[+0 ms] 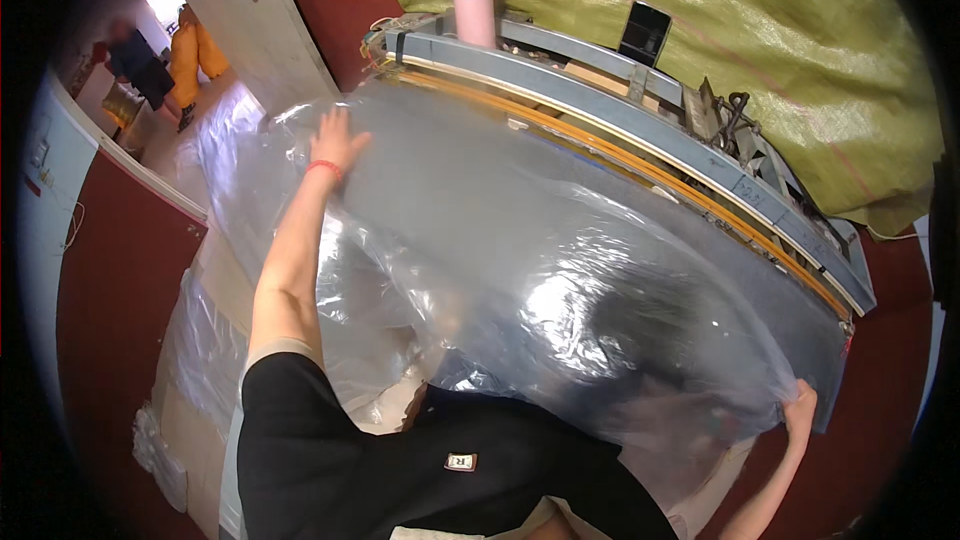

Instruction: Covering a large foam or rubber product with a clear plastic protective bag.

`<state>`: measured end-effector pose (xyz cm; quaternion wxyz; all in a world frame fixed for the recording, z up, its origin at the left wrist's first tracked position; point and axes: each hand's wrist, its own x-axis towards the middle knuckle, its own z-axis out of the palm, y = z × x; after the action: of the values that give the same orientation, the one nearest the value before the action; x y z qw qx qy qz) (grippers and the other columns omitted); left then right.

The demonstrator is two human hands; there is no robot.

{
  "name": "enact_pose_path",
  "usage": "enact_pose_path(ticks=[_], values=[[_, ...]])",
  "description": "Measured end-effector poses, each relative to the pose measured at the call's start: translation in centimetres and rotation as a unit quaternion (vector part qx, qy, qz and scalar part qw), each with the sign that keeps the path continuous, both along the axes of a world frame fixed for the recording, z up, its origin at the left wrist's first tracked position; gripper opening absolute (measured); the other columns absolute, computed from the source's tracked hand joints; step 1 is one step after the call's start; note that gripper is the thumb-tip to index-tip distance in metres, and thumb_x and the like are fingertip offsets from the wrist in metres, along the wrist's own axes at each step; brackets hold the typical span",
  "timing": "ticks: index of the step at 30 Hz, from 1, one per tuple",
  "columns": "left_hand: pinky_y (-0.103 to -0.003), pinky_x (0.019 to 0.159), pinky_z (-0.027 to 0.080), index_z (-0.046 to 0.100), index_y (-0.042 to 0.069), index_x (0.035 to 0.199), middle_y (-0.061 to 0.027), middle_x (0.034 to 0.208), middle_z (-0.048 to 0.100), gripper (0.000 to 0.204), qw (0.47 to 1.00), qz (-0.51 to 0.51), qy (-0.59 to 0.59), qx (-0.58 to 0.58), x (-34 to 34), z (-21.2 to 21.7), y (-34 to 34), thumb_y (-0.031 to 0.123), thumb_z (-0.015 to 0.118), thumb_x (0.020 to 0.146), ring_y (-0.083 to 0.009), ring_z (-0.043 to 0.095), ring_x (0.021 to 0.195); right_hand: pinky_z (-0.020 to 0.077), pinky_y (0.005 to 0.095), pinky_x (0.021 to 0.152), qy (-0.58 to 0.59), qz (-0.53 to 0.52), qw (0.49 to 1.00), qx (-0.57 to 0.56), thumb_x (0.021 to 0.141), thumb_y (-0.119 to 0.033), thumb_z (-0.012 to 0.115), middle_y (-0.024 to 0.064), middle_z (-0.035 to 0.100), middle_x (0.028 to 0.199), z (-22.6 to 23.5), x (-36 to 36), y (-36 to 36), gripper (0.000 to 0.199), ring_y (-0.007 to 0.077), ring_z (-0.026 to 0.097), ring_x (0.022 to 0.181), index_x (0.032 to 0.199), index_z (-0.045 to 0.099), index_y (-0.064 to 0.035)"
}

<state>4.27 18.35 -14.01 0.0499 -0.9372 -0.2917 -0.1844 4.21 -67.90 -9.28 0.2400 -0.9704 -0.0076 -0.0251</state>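
Observation:
A wide sheet of clear plastic film (470,230) lies spread over a grey work surface (810,340) in front of me, glossy and wrinkled in the middle. My left hand (338,145), with a red band at the wrist, rests on the film near its far left part, fingers stretched out. At the far right, my right hand (799,407) pinches the edge of the film between closed fingers. Between the two hands the film sags toward my black shirt, its near edge hanging over the front.
Behind the surface runs a grey metal beam (600,100) with orange strips (640,172). A pink bottle (473,2), a phone (644,33) and metal tools (735,125) stand along it. A yellow-green tarp (700,0) hangs behind. Past the open door (240,10) at left, a person (140,65) stands.

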Motion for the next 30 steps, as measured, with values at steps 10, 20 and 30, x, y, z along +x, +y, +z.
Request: enact_pose_path(ticks=[10,20,30], values=[[-0.037,0.103,0.022,0.039,0.004,0.126,-0.014,0.133,0.034,0.056,0.969,-0.23,0.041,-0.082,5.4,-2.6,-7.8,0.039,0.049,0.083,-0.0271,0.028,0.126,0.0439,0.0241,0.06,0.119,0.082,0.983,0.116,0.066,-0.013,0.065,-0.002,0.053,0.075,7.8,0.5,-7.2,0.021,0.0075,0.05,0.068,0.084,0.055,-0.006],[-0.04,0.102,0.019,0.025,0.01,0.134,-0.0096,0.14,0.024,0.061,0.99,-0.069,0.114,-0.054,6.5,-3.6,-4.5,0.047,0.036,0.088,-0.0254,0.02,0.13,0.0377,0.0398,0.085,-0.321,0.077,0.895,-0.3,0.077,-0.02,0.055,0.0113,0.055,0.104,4.3,3.8,4.1,0.026,0.0261,0.05,0.101,0.098,0.057,-0.0054],[-0.038,0.104,0.018,0.023,0.012,0.136,-0.0087,0.141,0.022,0.055,0.982,-0.172,0.069,-0.029,6.9,-7.0,10.4,0.042,0.033,0.09,-0.0244,0.02,0.13,0.0206,0.0485,0.098,-0.112,-0.172,0.952,-0.228,0.089,-0.04,0.037,0.0146,0.03,0.135,-7.4,-2.1,-3.0,0.051,0.0308,0.023,0.127,0.128,0.036,-0.0074]])
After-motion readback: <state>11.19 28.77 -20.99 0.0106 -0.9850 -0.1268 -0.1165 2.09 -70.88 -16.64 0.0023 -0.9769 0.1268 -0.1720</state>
